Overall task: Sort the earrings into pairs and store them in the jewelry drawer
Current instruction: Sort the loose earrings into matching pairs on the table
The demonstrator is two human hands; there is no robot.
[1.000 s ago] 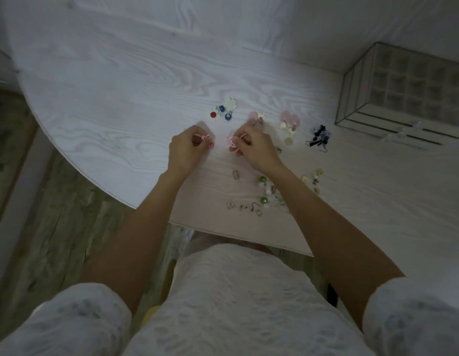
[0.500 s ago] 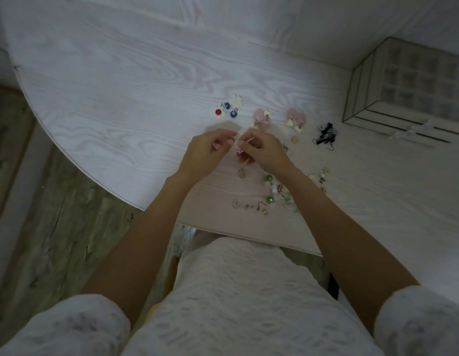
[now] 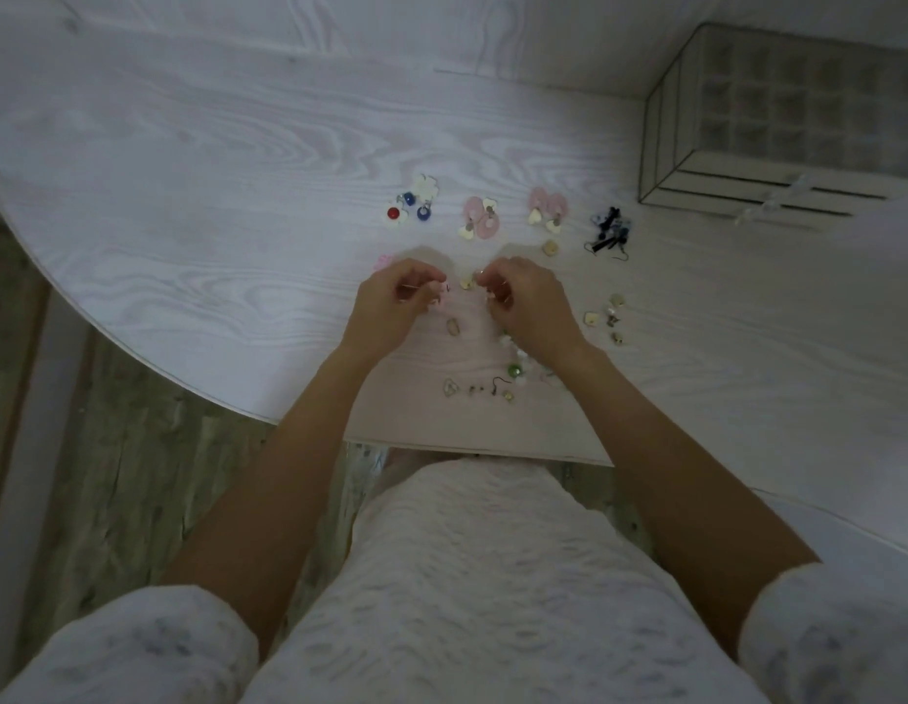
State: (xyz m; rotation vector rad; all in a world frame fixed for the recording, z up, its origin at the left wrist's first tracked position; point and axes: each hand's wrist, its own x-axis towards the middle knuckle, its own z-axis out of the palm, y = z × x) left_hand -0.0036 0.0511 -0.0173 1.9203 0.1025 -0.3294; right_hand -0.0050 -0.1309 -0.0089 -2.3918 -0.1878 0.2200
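Dim light over the pale wood table (image 3: 197, 144); my left hand (image 3: 391, 307) and right hand (image 3: 528, 307) each pinch a small pink earring near the sorted pairs (image 3: 479, 223). Tiny hooks could slip and mix with loose pieces (image 3: 512, 370); jewelry drawer (image 3: 756, 185) sits far right.

It looks like a home: a white wood table (image 3: 197, 144), a wood floor (image 3: 111, 475), a jewelry box (image 3: 777, 129).
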